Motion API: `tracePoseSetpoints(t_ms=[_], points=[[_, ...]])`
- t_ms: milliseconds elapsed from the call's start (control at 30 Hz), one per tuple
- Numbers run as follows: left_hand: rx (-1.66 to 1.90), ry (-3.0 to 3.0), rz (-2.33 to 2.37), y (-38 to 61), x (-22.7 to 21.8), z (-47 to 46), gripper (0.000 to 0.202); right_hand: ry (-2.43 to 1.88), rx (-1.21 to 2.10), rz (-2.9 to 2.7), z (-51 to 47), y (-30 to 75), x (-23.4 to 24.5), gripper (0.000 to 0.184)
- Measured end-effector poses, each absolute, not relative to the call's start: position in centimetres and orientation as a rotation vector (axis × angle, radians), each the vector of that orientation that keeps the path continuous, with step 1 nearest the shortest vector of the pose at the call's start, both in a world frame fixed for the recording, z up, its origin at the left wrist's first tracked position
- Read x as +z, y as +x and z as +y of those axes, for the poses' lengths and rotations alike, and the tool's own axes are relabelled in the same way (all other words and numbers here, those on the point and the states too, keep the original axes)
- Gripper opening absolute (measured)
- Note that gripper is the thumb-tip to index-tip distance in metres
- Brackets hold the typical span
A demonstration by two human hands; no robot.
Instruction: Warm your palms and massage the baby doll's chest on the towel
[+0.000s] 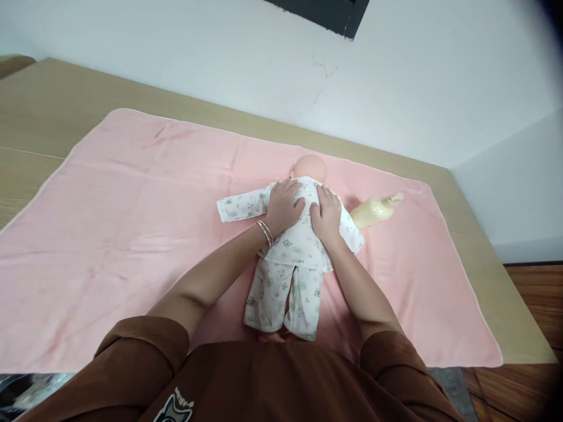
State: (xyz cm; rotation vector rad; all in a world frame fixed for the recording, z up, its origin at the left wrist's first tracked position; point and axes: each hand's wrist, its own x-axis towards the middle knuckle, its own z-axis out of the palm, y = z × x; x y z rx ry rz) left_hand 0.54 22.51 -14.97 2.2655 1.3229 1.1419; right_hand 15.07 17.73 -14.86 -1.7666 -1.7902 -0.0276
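A baby doll (pixel 310 167) lies stretched out with its head away from me, and no face shows on the visible part of its head. It wears a white printed shirt (pixel 290 246) and matching trousers (pixel 268 296). My left hand (pixel 284 206) rests flat on the left side of the upper shirt, fingers extended towards the head. Opposite it, my right hand (pixel 326 215) lies on the right side, fingers stretched out as well. Between the two thumbs a strip of shirt is visible. One sleeve reaches out to the left; the other slants down at the right.
Under the doll a pink blanket (pixel 132 176) covers much of the wooden table (pixel 79 88). A cream pump bottle (pixel 376 212) lies on its side right of the doll. A white wall (pixel 220 53) stands behind the table, with a dark panel (pixel 325 14) on it.
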Motion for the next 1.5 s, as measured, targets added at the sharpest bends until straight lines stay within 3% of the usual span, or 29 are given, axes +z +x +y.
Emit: tracePoseSetpoints(t_ms=[233,500,833,1500], points=[[1.096,2.364,1.172,0.2,-14.6,22.3,0.038,-1.707,-0.098,-1.849,17.8,15.3,-14.9,0.048],[1.262,2.298,1.203,0.3,-15.0,22.3,0.017,-1.592,-0.135,-1.645,17.2,14.7,-15.2,0.032],[1.254,2.272,1.285,0.5,-14.9,22.0,0.015,-1.524,-0.123,-1.508,17.0,14.3,-15.1,0.026],[1.077,2.301,1.412,0.6,-14.2,22.0,0.035,-1.823,-0.029,-1.794,17.8,15.0,-14.7,0.050]])
